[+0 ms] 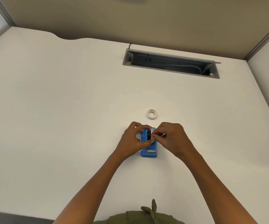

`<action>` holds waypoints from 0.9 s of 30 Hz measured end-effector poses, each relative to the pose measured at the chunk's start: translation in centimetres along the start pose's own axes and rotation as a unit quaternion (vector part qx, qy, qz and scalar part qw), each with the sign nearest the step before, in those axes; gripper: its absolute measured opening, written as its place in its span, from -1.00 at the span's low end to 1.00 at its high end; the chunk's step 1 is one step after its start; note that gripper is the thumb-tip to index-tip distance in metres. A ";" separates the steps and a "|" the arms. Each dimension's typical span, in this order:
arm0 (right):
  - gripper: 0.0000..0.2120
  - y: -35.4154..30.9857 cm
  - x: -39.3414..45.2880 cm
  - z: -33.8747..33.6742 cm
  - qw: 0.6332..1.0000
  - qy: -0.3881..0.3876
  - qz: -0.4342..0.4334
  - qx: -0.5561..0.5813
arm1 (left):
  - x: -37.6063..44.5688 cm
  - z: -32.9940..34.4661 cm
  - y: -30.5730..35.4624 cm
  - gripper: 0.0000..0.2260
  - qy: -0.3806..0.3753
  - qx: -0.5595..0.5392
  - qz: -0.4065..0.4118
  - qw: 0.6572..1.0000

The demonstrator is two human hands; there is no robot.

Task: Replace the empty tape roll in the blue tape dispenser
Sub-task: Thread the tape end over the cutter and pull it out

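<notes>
The blue tape dispenser (148, 151) lies on the white desk (66, 110), its metal cutter at the near end. Over its far half, a tape roll on a black hub (150, 135) is gripped by my left hand (134, 139) from the left side. My right hand (171, 136) pinches the same roll from the right, fingertips touching its clear edge. A white ring-shaped tape core (152, 114) lies flat on the desk just beyond the hands, apart from them. My fingers hide the far end of the dispenser.
A grey open cable tray (171, 64) is recessed in the desk at the back right. Beige partition walls (130, 16) enclose the desk behind and on both sides. An olive-green garment (140, 217) shows at the bottom edge.
</notes>
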State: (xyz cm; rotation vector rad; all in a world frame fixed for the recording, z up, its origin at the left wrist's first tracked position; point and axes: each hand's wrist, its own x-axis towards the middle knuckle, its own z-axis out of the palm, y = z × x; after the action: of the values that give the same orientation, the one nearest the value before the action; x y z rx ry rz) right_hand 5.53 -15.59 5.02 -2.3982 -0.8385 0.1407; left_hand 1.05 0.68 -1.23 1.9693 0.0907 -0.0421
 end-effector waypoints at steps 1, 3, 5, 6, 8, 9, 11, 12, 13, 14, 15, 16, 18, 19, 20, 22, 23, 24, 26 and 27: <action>-0.95 -0.1 0.1 0.0 1.000 -0.008 -0.005 -0.011 | 0.0 0.0 0.0 -0.63 0.000 -0.001 0.002 1.000; -0.97 -0.4 0.1 0.1 0.999 -0.026 -0.008 -0.031 | 0.1 -0.1 -0.1 -0.62 0.000 0.000 0.005 1.000; -0.97 -0.4 0.2 0.2 0.998 -0.040 -0.001 -0.040 | 0.1 0.0 -0.1 -0.61 0.000 0.000 0.004 1.000; -0.96 -0.4 0.2 0.2 0.998 -0.045 0.004 -0.041 | 0.1 0.0 -0.2 -0.61 0.001 0.000 0.002 1.000; -0.96 -0.4 0.2 0.4 0.998 -0.053 0.015 -0.039 | 0.1 0.0 -0.3 -0.60 0.002 0.001 0.000 1.000; -0.97 -0.4 0.2 0.4 0.997 -0.057 0.021 -0.037 | 0.1 0.0 -0.3 -0.60 0.003 0.001 -0.001 1.000; -0.98 -0.3 0.3 0.4 0.997 -0.062 0.039 -0.021 | 0.1 0.0 -0.3 -0.60 0.002 0.005 -0.002 1.000; -0.98 -0.2 0.4 0.4 0.997 -0.060 0.051 -0.007 | 0.1 0.0 -0.3 -0.60 0.001 0.006 -0.001 1.000; -0.98 0.0 0.5 0.4 0.997 -0.052 0.064 0.009 | 0.1 -0.1 -0.3 -0.60 0.000 0.006 -0.001 1.000; -0.98 0.2 0.6 0.4 0.996 -0.037 0.080 0.027 | 0.1 -0.1 -0.3 -0.60 -0.001 0.005 -0.002 1.000; -0.98 0.5 0.7 0.4 0.994 -0.014 0.098 0.052 | 0.1 -0.1 -0.3 -0.60 -0.002 0.005 -0.003 1.000; -0.98 0.7 0.7 0.3 0.990 0.008 0.116 0.085 | 0.1 -0.1 -0.3 -0.60 -0.002 0.005 -0.006 1.000; -0.89 1.1 0.6 0.0 0.977 0.022 0.147 0.154 | 0.2 0.0 -0.2 -0.60 -0.001 0.009 -0.012 1.000; -0.81 1.2 0.5 -0.2 0.972 0.013 0.154 0.175 | 0.2 -0.1 -0.2 -0.60 -0.001 0.011 -0.012 1.000; -0.73 1.3 0.4 -0.3 0.972 -0.001 0.155 0.180 | 0.2 -0.1 -0.2 -0.60 -0.001 0.010 -0.010 1.000; -0.69 1.2 0.5 -0.3 0.975 -0.023 0.149 0.163 | 0.2 -0.1 -0.2 -0.59 -0.002 0.010 -0.006 1.000; -0.70 1.1 0.6 -0.2 0.977 -0.028 0.148 0.151 | 0.2 -0.1 -0.3 -0.59 -0.004 0.010 -0.006 1.000; -0.71 1.0 0.8 -0.2 0.978 -0.032 0.147 0.143 | 0.2 -0.1 -0.3 -0.59 -0.004 0.011 -0.007 1.000; -0.75 0.9 1.2 -0.4 0.981 -0.045 0.140 0.127 | 0.2 -0.1 -0.3 -0.59 -0.002 0.013 -0.007 1.000; -0.78 0.9 1.4 -0.6 0.983 -0.056 0.134 0.116 | 0.2 -0.1 -0.3 -0.59 0.000 0.013 -0.007 1.000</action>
State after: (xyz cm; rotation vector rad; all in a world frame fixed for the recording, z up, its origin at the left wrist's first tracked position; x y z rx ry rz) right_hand 7.28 -15.61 5.17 -2.2859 -0.5105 0.4591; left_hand 1.19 0.88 -1.47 1.9941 0.1041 -0.0529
